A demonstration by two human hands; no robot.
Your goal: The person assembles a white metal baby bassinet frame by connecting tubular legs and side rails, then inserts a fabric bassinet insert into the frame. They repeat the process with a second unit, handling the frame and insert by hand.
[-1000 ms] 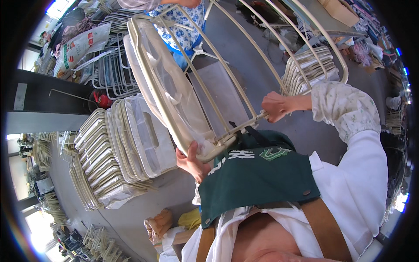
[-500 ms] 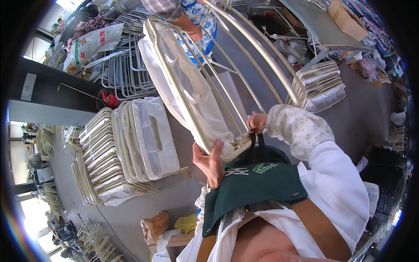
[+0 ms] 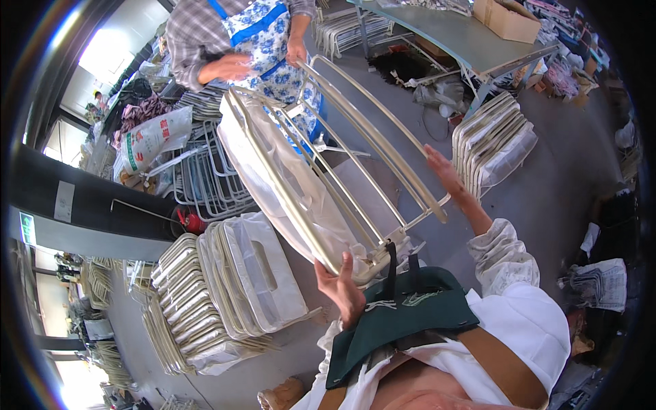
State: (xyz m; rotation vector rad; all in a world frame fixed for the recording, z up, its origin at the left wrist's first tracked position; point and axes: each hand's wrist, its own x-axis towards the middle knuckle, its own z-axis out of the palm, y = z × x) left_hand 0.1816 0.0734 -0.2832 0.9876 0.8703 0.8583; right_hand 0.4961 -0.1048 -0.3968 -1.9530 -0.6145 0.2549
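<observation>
A folding chair (image 3: 280, 181) with cream metal tubes and a white, film-covered panel is held slanting in front of me. My left hand (image 3: 342, 290) is closed on its near left corner, thumb on top and fingers partly hidden. Beside the outer tube on the chair's right, my right hand (image 3: 451, 179) has its fingers stretched out; whether they touch the tube is hard to tell. A co-worker's hand (image 3: 296, 51) holds the far end. The co-worker's other hand (image 3: 229, 68) is blurred over the far left corner. The chair's near end lies against my dark green apron (image 3: 417, 304).
Stacked folding chairs (image 3: 256, 273) with white panels stand at left. Another chair stack (image 3: 492, 147) is at right, below a grey table (image 3: 444, 34) bearing a cardboard box (image 3: 506, 19). A red fire extinguisher (image 3: 193, 220) sits by a dark pillar (image 3: 89, 205).
My right hand has left the chair's near end and moved out to its right side, fingers opening. The outer tubes have swung closer to the panel. The co-worker shows more fully.
</observation>
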